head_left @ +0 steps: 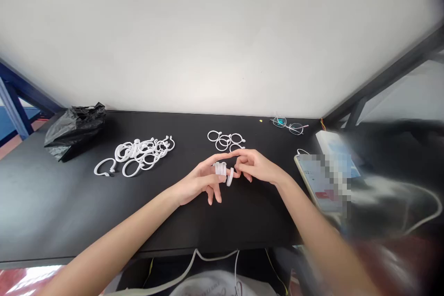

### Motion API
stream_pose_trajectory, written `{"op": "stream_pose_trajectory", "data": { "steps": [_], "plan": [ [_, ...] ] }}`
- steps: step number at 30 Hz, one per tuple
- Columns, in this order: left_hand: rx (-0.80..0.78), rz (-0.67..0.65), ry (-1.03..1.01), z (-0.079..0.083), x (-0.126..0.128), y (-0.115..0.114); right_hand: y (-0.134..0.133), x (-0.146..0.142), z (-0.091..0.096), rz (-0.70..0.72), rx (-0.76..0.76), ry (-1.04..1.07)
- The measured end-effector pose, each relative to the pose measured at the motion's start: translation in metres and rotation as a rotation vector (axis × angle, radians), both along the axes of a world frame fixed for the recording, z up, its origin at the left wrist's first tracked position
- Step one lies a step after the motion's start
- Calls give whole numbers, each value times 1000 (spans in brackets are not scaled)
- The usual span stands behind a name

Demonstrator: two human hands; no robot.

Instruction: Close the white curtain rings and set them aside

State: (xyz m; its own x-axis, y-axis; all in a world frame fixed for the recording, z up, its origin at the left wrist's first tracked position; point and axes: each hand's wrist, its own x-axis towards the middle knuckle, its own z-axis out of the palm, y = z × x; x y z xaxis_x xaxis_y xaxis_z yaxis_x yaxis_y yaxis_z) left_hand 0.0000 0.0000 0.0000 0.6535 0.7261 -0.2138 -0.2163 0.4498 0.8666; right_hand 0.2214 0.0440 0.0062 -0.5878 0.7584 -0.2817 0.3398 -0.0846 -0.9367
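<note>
Several white plastic curtain rings (219,169) are threaded side by side on an outstretched finger of my left hand (197,185), and its thumb lies against them. One more ring (230,177) hangs on that finger nearer the tip, apart from the rest. My right hand (256,165) is at that fingertip with its fingers curled in. Its index finger meets the left index finger above the rings. Whatever the right fingers pinch is hidden. Just behind the hands lies a small group of rings (224,140), and a larger pile (147,151) is to the left.
A crumpled black plastic bag (77,128) sits at the table's back left. Eyeglasses (287,125) lie at the back right. A phone (317,182) and a white box (335,148) are on the right, with a white cable (421,224). The black table (138,212) meets a pale wall.
</note>
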Motion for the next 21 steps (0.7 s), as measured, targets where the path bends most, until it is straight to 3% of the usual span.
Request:
{"op": "stream_pose_trajectory", "data": {
  "steps": [6,11,17,21],
  "plan": [
    [-56,21,-104,-4,-5,2,-4,-7,-15,112,89,24],
    [-38,64,-155,-6,-7,3,-5,-10,-17,120,55,29],
    [281,218,64,-6,-1,-2,-5,-15,-5,-107,-167,172],
    [536,221,207,-4,4,-11,-7,-20,-3,24,-277,354]
  ]
}}
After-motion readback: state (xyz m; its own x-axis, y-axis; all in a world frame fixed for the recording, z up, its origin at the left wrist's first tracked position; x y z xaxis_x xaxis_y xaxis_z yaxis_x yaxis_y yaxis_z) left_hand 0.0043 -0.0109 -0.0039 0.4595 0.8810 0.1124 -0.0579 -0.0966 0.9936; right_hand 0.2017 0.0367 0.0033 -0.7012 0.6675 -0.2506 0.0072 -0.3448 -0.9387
